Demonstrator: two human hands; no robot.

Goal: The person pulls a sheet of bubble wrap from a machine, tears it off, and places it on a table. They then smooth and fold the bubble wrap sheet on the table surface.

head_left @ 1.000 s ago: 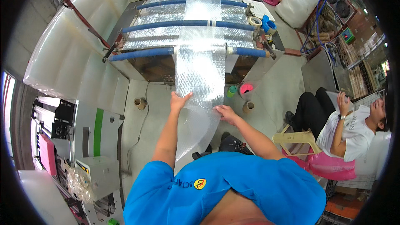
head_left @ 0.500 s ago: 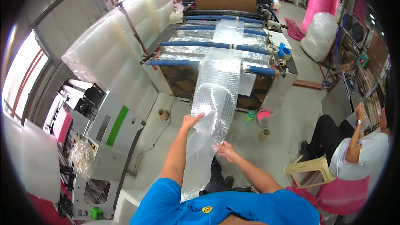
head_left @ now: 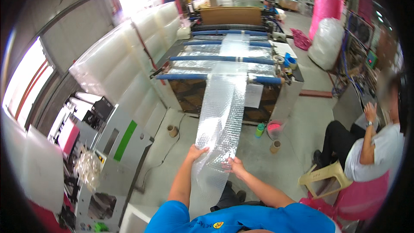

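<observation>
Head view, factory floor: a long strip of bubble wrap is running down from the blue rollers of a wrapping machine toward the person. Left hand and right hand are both clamped on the strip's edges, held apart across its width. Compared with a second ago, the strip is reaching noticeably further out from the machine and the hands are sitting lower and closer to the body, so more length is being drawn out. Beside the machine, a seated co-worker is resting on a yellow stool; paper cups are standing on the floor.
</observation>
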